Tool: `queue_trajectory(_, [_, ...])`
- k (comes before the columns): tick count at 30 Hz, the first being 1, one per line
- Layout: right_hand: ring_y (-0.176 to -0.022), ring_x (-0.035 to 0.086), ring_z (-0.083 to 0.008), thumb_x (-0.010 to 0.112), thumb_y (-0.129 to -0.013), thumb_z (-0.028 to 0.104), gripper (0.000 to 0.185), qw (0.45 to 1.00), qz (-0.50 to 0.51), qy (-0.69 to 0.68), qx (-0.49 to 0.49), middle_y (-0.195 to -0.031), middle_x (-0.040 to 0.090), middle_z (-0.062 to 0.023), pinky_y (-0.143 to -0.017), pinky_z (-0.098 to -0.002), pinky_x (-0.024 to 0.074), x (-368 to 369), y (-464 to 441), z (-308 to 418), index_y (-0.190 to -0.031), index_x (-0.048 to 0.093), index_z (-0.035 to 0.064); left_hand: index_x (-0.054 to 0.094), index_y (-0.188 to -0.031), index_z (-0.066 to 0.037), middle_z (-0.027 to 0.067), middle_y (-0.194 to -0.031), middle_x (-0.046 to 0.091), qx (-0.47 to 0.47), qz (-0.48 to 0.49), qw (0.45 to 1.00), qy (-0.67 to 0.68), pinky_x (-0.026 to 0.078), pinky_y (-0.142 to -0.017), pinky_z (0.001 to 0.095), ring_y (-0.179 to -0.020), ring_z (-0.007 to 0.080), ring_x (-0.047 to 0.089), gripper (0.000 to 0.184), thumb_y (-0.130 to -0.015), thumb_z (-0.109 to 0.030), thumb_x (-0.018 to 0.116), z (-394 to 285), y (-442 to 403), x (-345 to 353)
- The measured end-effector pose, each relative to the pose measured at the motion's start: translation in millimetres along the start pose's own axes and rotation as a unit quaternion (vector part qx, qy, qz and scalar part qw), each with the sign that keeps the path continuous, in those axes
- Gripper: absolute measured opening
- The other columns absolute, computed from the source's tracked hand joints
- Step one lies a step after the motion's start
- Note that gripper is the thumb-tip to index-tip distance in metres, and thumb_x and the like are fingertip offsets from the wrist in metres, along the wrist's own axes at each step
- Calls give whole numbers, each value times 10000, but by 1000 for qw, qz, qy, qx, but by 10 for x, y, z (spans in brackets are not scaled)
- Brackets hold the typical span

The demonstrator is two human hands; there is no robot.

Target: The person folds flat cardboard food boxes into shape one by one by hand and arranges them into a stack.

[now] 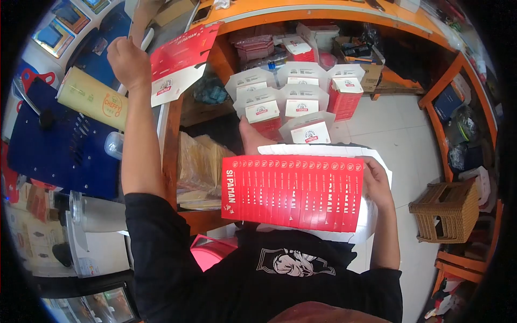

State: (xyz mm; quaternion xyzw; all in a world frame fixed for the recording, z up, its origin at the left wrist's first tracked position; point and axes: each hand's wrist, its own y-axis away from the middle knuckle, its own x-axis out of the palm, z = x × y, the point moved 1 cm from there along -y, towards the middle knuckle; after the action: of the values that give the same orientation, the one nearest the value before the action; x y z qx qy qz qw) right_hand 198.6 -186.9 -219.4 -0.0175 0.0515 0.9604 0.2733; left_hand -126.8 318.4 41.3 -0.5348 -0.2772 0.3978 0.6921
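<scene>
1. Head view, right grip: Right grip (375, 180) is pinching the right-hand end of the fanned red cartons (291, 188), with the fingers wrapping around the edge. The cartons are lying flat and overlapping in a row above the person's lap, and white panels are showing beyond their upper and right edges.

2. Head view, left grip: Left grip (129, 59) is curling at the upper left, just beside a flat red carton (186, 54). Its fingers are bending inward; whether they are pinching anything, one cannot tell.

3. Head view, progress: Judging by the layout, the work is standing partway. Several standing cartons (346, 102) are forming a cluster beyond the fan, already shaped, with white flaps rising upright behind their label panels. The fanned pieces are remaining unshaped, as is the flat carton at the left, so folding appears to be left for these. Whether the cluster is holding any contents, one cannot tell.

4. Head view, writing: Bold white capitals are spelling "SI PAMAN" down the face of the leftmost fanned carton; overlaps are cutting the neighbouring names to "PAMAN" or less. Small print above them is appearing too fine to read. White panels in the cluster are carrying a red and black emblem. On the left, a yellow cylinder (86, 94) is bearing the orange word "CHEFFY".
</scene>
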Motion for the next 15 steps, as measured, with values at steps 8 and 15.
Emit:
queue_trajectory(8, [-1276, 539, -329, 734, -916, 169, 474, 867, -183, 341, -314, -1327, 567, -158, -1080, -412, 418, -32, -31, 808, -1332, 549, 39, 587, -936, -16, 68, -980, 678, -296, 116, 755, 574, 506, -759, 245, -888, 98, 637, 149, -990, -133, 663, -1655, -796, -1110])
queue_trajectory(15, [-1434, 386, -430, 863, -765, 322, 799, 773, -165, 345, -507, -1496, 468, -192, -1156, -582, 330, 328, -78, 1348, -1438, 480, 124, 549, -939, -18, 95, -909, 642, -551, 216, 315, 742, 532, -690, 293, -796, 125, 629, 170, -1016, -164, 592, -2545, -616, -1324])
